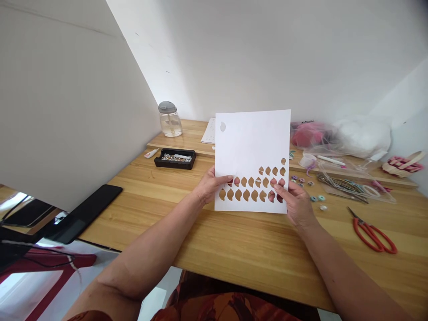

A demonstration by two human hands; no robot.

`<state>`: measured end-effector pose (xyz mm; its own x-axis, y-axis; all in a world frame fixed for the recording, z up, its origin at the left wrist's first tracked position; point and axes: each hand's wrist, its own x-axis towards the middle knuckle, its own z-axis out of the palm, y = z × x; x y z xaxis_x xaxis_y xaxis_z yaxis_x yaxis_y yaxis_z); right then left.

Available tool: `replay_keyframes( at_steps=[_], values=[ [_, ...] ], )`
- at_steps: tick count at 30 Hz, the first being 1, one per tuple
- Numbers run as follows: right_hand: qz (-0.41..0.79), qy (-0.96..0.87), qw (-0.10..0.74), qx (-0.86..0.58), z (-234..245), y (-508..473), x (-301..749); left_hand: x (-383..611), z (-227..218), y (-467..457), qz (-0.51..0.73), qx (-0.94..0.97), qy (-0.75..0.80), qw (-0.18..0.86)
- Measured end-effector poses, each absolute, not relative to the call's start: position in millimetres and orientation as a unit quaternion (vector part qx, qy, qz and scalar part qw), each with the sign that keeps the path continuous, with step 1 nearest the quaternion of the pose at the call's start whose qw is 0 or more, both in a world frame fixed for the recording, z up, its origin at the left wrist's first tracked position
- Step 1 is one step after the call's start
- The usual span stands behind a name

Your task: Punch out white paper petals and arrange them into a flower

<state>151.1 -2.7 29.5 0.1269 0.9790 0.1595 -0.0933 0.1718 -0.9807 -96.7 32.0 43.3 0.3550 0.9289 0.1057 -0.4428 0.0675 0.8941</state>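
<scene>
A white sheet of card (250, 147) is held up above the wooden table, facing me. Rows of leaf-shaped holes run across its lower part, and the table's wood shows through them. One grey leaf shape marks its upper left corner. My left hand (213, 185) grips the left edge, thumb in front and fingers behind. At the lower right edge, my right hand (294, 200) pinches the card the same way. Some fingertips show through the holes; the rest are hidden behind the card.
Orange-handled scissors (372, 232) lie at the right. Small spools (313, 198), a bag of metal tools (347, 185) and a woven basket (403, 164) are on the right. A black tray (175, 159) of beads, a lidded jar (170, 120) and a phone (87, 211) stand left.
</scene>
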Motion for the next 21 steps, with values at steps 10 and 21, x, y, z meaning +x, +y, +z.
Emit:
replay_keyframes(
  at_steps=[10,21],
  values=[
    [0.438,-0.495,0.590,-0.464,35.5,-1.1,156.2,-94.7,40.9,31.0,0.502,0.432,0.248,0.707],
    [0.419,-0.507,0.591,-0.466,31.9,-0.4,156.2,-99.8,41.8,29.5,0.443,0.433,0.223,0.752]
  ],
)
